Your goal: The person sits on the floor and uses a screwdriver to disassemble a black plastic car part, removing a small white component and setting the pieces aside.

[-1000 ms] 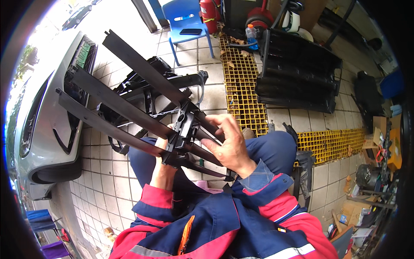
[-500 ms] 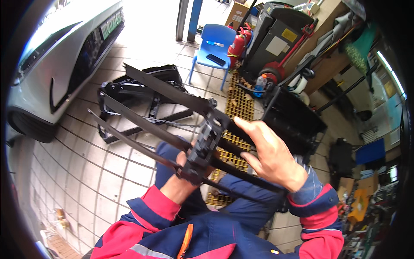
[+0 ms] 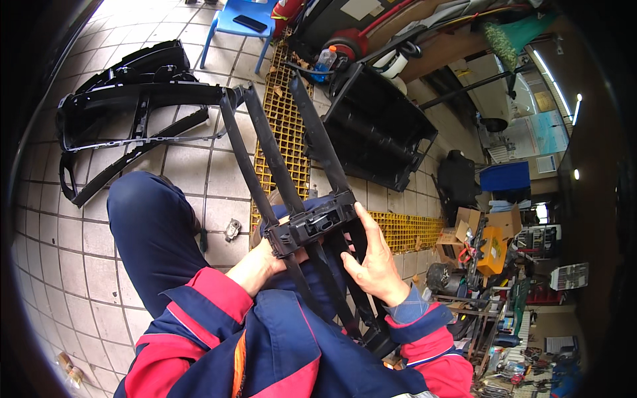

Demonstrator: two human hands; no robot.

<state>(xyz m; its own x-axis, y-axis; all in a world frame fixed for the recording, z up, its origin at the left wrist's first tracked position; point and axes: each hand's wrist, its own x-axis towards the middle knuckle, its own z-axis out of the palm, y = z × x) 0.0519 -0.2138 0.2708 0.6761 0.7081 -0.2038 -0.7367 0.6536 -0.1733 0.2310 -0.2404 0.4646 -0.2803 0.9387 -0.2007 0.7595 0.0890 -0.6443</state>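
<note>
A black slatted grille shutter (image 3: 318,225) is held over my lap. Three long slats run away from its middle block, and more come back toward my jacket. My left hand (image 3: 262,264) is closed on the block's left end from below; its fingertips are partly hidden. At the block's right end my right hand (image 3: 377,265) has its index finger against the corner and its thumb by the near slats, gripping the part. A larger black plastic frame (image 3: 142,93), like a car's front grille surround, lies on the tiles at the far left.
A yellow floor grating (image 3: 282,119) runs under and beyond the shutter. A large black plastic panel (image 3: 381,126) lies right of it. Farther off are a blue chair (image 3: 242,20) with a phone (image 3: 250,24) and a bottle of blue liquid (image 3: 325,61). Cluttered shelving (image 3: 478,305) stands at right.
My view has turned to the right, and the car is out of sight. The shutter has swung so its slats point away from me. My right hand has closed in on the block's end.
</note>
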